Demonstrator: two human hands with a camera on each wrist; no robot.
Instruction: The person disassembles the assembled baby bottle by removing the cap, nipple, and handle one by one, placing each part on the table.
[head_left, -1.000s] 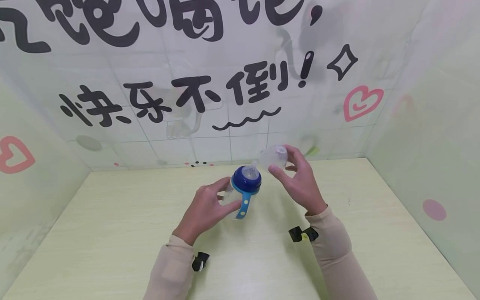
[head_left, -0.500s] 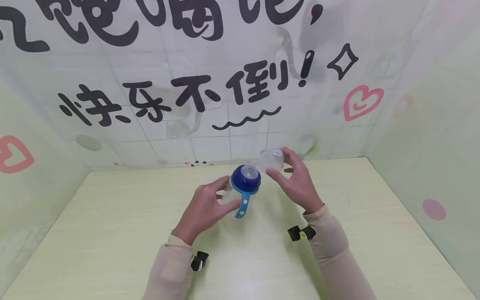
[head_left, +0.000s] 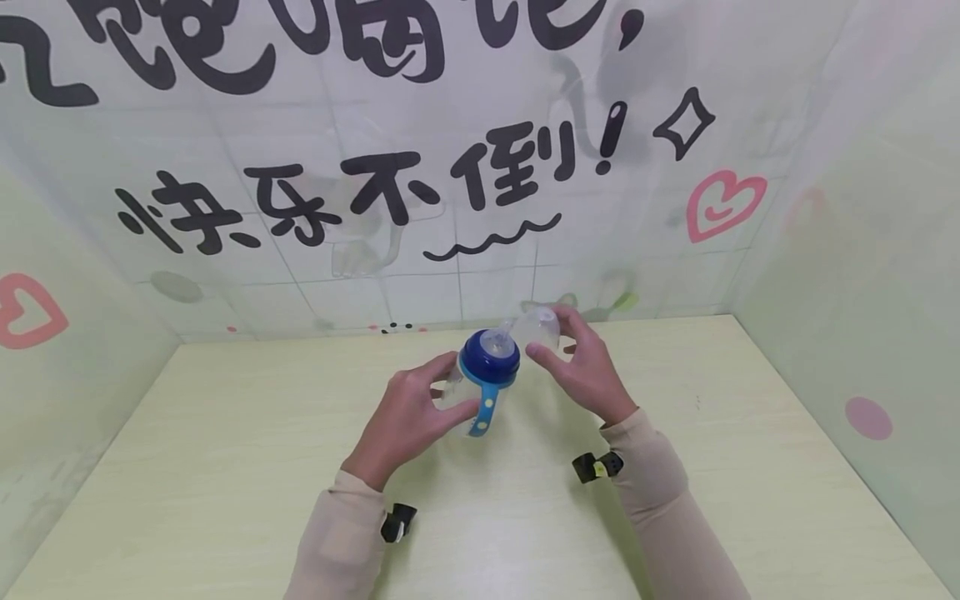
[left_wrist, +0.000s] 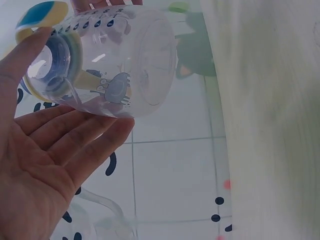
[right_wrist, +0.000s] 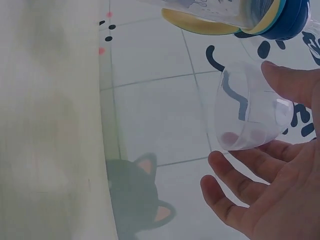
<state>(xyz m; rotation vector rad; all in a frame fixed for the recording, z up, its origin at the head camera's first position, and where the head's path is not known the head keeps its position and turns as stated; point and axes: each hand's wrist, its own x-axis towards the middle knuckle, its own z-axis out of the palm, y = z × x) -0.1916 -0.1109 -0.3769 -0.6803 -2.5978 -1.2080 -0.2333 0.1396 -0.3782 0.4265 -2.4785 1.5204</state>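
Note:
My left hand (head_left: 408, 412) grips a baby bottle (head_left: 491, 360), tilted and held above the table. Its collar is dark blue, with a clear teat (head_left: 497, 342) on top and a light blue dotted handle (head_left: 486, 412) at the side. In the left wrist view the clear body (left_wrist: 110, 75) bears printed marks and an animal picture, with fingers supporting it. A clear domed bottle cap (head_left: 538, 327) is pinched in my right hand (head_left: 588, 367), beside the teat. The right wrist view shows the cap's (right_wrist: 255, 112) wide rim facing away from the palm, apart from the bottle body.
A pale wood-grain table (head_left: 225, 467) lies beneath both hands. Behind it rises a back wall (head_left: 420, 292) with large black lettering, and a side wall (head_left: 840, 333) stands at right. Black wrist devices (head_left: 397, 523) sit on both sleeves.
My right hand has moved left and slightly down with the cap, bringing it closer to the teat. The left hand and the bottle have stayed nearly still.

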